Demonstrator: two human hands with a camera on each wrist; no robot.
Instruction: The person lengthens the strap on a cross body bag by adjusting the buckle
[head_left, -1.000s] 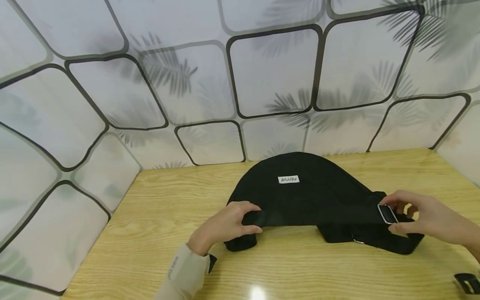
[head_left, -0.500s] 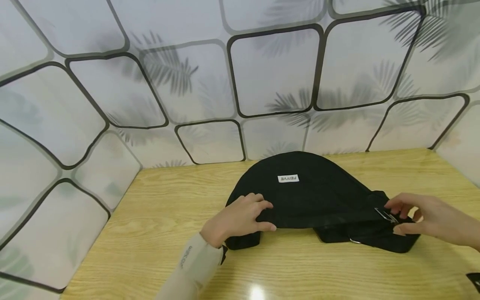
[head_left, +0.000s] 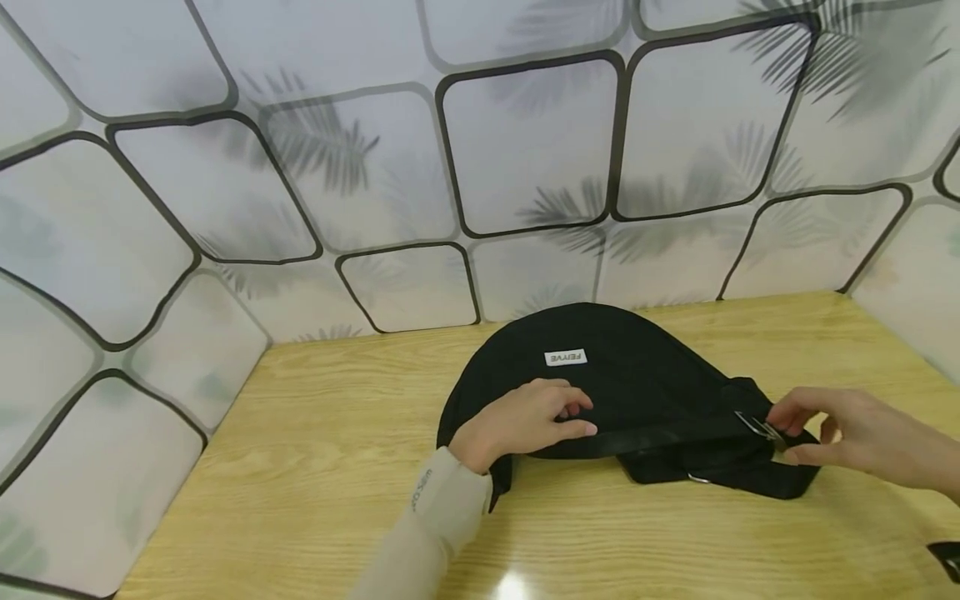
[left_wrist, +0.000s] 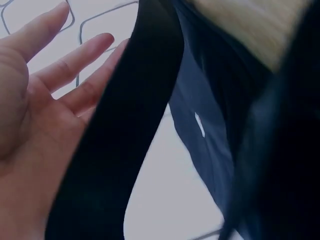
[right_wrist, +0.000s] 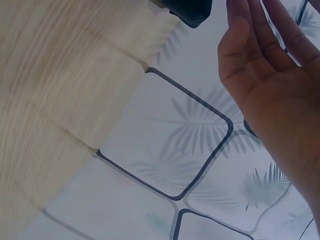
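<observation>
A black crescent-shaped fabric bag (head_left: pixel 637 375) with a white label (head_left: pixel 566 357) lies on the wooden table, its lettering upside down. Along its near edge runs a wide black strap (left_wrist: pixel 120 120). My left hand (head_left: pixel 528 417) is over the bag's front, thumb and fingers apart. In the left wrist view the strap crosses its palm, and the fingers extend loosely behind it. At the bag's right end, my right hand (head_left: pixel 847 429) pinches a metal strap buckle (head_left: pixel 757 425) between thumb and fingers. The right wrist view shows that hand's palm, with its fingertips cut off at the top.
A patterned cloth backdrop (head_left: pixel 536 150) rises behind the table (head_left: pixel 322 450) and along both sides. A second metal ring (head_left: pixel 699 478) shows on the bag's near edge. A black piece (head_left: pixel 947 560) sits at the lower right edge of the head view.
My left hand has slid right along the strap, its fingers coming off the strap's left part. The buckle has tipped flatter in my right hand, and the head view has shifted slightly right.
</observation>
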